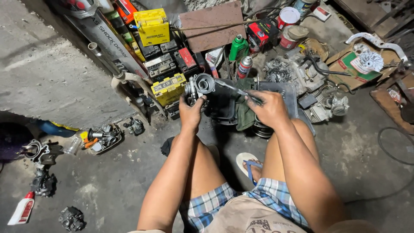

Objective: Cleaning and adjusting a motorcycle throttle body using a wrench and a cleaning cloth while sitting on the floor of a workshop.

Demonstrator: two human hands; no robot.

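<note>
Head view, looking down past bare knees to a concrete floor (108, 181). Left hand (190, 115) has its grip closed around a grey metal carburetor (199, 85), held above the floor in front of the knees, round bore facing up. Right hand (268, 108) has its grip closed on a thin metal tool (235, 88), shaft slanting toward the carburetor; whether the tip touches it is not clear.

Containers: a dark tray (282, 97) lies under the right hand, its contents mostly hidden by the hand and a green rag (243, 115). A shallow dish (103, 138) at left holds small metal parts and something orange. An open cardboard box (351, 69) at right holds a white finned part (368, 61). A red tin (288, 18) with a white lid stands at the top, near a green bottle (238, 47) and a spray can (245, 67). Yellow batteries (168, 88) and dark ones are stacked just beside the carburetor.

Hard to make out: dark engine pieces (43, 183) at the left edge, in shadow. A white tube (22, 209) with a red cap is partly cut off at the lower left. One foot in a sandal (248, 164) shows between the legs.
</note>
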